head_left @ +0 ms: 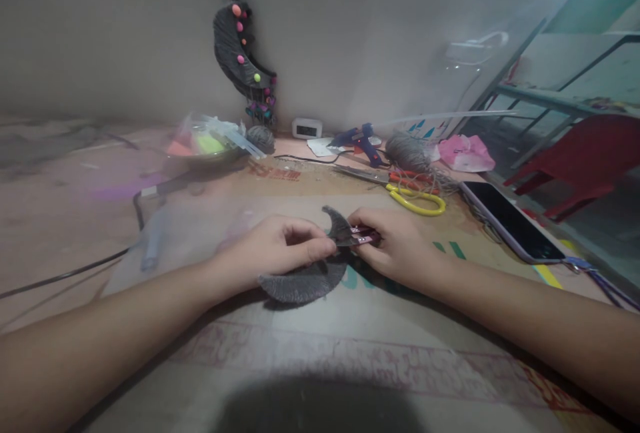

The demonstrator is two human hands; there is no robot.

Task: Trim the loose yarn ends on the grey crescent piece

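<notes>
A grey yarn-wrapped crescent lies on the cardboard sheet in front of me. My left hand is closed, its fingers pinching the crescent near the middle of its inner edge. My right hand is closed around a small pink-handled tool, whose tip touches the crescent's upper horn. Both hands meet over the crescent.
Yellow-handled scissors, a blue glue gun, a grey yarn ball and a pink bag lie behind. A phone rests to the right. A bowl of coloured bits stands back left. A decorated crescent hangs on the wall.
</notes>
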